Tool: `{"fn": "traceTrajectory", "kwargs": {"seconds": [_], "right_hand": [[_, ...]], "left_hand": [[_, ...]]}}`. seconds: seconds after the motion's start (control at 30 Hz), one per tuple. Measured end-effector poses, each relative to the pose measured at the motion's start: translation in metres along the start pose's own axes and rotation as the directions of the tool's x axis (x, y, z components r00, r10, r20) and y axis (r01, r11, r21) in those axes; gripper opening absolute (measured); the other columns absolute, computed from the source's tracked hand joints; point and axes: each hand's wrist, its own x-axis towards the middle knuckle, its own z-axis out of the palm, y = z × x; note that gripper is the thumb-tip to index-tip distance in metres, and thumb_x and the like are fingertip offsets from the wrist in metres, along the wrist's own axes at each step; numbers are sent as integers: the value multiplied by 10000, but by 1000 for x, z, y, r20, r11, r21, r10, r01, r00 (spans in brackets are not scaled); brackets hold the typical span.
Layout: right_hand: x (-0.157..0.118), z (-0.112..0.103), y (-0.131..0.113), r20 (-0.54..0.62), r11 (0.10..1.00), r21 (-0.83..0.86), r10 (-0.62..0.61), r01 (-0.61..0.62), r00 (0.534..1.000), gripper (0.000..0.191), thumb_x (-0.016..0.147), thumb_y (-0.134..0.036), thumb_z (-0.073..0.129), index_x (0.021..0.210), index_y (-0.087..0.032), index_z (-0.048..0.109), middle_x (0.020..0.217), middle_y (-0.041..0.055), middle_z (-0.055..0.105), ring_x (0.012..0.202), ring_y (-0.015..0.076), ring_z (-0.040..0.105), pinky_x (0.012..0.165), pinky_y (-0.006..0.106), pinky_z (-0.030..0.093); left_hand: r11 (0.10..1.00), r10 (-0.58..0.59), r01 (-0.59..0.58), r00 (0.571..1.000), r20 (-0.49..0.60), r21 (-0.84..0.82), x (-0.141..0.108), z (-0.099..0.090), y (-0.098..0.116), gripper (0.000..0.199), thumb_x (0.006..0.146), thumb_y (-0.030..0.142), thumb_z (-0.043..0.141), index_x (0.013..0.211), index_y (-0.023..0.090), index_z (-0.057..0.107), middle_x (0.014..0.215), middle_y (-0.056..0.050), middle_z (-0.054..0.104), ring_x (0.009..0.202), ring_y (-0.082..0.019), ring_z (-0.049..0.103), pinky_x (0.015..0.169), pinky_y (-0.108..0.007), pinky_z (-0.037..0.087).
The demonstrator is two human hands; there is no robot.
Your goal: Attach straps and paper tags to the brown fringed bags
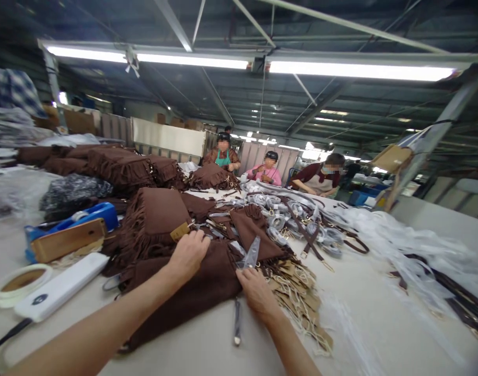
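Note:
A brown fabric bag [195, 282] lies on the table in front of me. My left hand [188, 256] rests at its upper edge with curled fingers, close to a tan tag [179, 231]; what the fingertips grip, if anything, is hidden. At the bag's right edge, my right hand [256, 292] is closed on a clear plastic sleeve [251, 253] that sticks up past the fingers. A dark strap end with a metal tip [237, 326] hangs below the right hand. Behind the left hand sits a fringed brown bag [160, 211].
Tan tags with white strings [297, 292] are heaped right of my hand. Beyond them lie plastic-wrapped straps [301, 214]. Left are a blue tape dispenser [93, 214], a phone [68, 240], a white power strip [62, 287] and a tape roll [22, 282]. Several people work across the table.

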Motion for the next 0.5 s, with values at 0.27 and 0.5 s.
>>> {"fn": "traceTrajectory", "kwargs": {"seconds": [0.27,0.5], "right_hand": [[-2,5,3,-17,998,-52,23,-24,1000,479,879,-2,387,1304,-149,551,1117,122,658,1084,241,539,891,322,424],[-4,3,3,-14,997,-32,76,-76,997,446,926,-62,385,1337,-153,532,1135,129,654,1085,244,537,905,326,391]], "left_hand": [[994,-13,40,965,263,-97,-37,53,117,298,860,306,601,1026,85,711,977,-198,739,925,-327,707,778,-394,554],[995,-49,74,950,309,-70,-42,44,93,270,875,124,479,983,113,726,960,-181,756,930,-327,716,791,-416,553]]}}
